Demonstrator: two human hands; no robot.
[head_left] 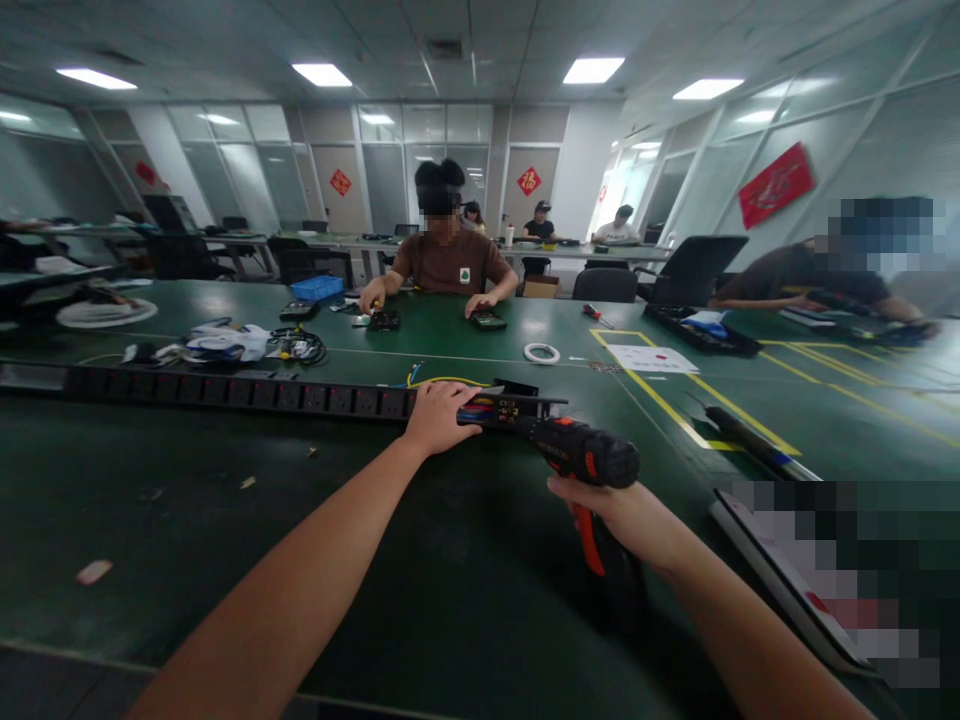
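A long black power strip lies across the green table. Its right end is opened, and coloured wires show there. My left hand rests on that end with its fingers curled down over the strip. My right hand grips the handle of a black and orange cordless screwdriver. The tool's tip points left at the opened end of the strip.
Across the table a person in a brown shirt handles small black parts. A blue bin, cables, a white tape ring, a paper sheet and a black tube lie around. Another person sits at the far right.
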